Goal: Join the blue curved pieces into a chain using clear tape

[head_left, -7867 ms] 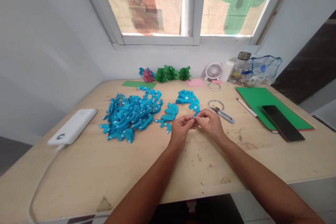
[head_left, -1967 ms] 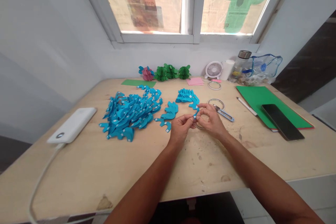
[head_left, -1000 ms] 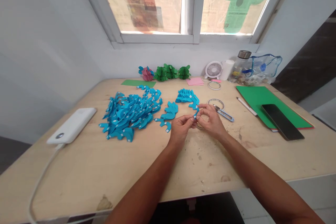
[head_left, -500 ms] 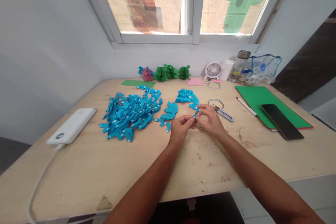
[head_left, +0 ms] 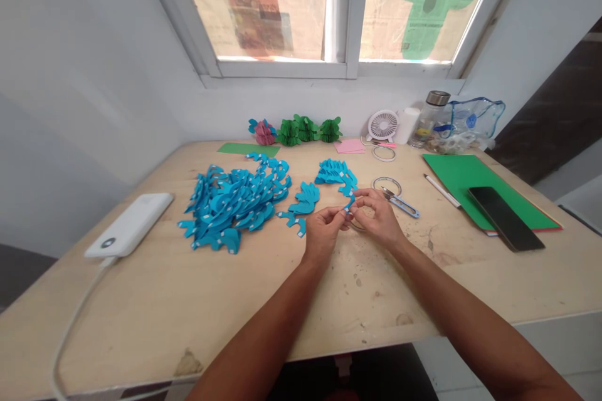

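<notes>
Between my fingertips is a small blue paper cutout (head_left: 348,204), partly hidden by the fingers. My left hand (head_left: 324,229) pinches its lower end, and my right hand (head_left: 375,216) holds the upper part; both hands are closed. Just beyond them lies a row of overlapping blue cutouts (head_left: 335,172) with white squares on them. Left of my left hand sits a smaller group of blue cutouts (head_left: 305,198), with another blue cutout (head_left: 292,221) in front. A large heap of the same blue pieces (head_left: 235,200) spreads farther left. Behind my hands, a tape ring (head_left: 357,225) shows in part.
A blue craft knife (head_left: 402,203) lies by a tape roll (head_left: 386,186) on the right. Farther right are a white pen (head_left: 442,190), green sheets (head_left: 470,185) and a black phone (head_left: 505,218). A white power bank (head_left: 129,225) stands left. Green paper figures (head_left: 305,129) line the wall.
Both hands stay almost in place. The fingers have shifted slightly apart, and a little more of the blue paper cutout shows between them.
</notes>
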The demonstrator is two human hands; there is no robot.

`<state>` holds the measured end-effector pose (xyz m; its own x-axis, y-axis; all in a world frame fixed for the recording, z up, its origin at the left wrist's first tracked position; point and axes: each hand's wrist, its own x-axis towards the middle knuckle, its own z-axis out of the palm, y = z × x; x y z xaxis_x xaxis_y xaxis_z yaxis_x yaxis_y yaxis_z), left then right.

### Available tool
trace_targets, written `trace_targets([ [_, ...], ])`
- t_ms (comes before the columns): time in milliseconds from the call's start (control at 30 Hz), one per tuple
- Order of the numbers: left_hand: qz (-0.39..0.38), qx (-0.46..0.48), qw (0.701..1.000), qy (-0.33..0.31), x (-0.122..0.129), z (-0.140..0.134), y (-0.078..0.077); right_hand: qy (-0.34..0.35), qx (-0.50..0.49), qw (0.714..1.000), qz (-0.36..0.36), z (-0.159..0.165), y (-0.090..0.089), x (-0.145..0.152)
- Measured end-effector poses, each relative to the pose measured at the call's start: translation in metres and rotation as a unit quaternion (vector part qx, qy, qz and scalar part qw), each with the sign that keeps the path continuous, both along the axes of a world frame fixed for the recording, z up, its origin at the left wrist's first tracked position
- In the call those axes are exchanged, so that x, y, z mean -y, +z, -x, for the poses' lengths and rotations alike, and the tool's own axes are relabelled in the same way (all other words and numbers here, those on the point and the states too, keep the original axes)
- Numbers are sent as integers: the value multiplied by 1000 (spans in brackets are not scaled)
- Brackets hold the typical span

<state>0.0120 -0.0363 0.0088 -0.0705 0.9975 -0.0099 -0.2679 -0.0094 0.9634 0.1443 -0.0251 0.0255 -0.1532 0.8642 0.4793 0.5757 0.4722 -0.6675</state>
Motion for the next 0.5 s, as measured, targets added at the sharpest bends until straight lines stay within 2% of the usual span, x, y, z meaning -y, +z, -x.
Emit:
trace_targets([
  [333, 25, 25, 999, 6, -1, -1, 0, -22, -42, 999, -6, -4, 0, -3],
  [400, 30, 32, 999, 3, -1, -1, 0, -30, -69, 997, 15, -5, -2, -4],
  [500, 34, 44, 998, -6, 0, -1, 1, -20, -130, 987, 88, -4, -5, -5],
])
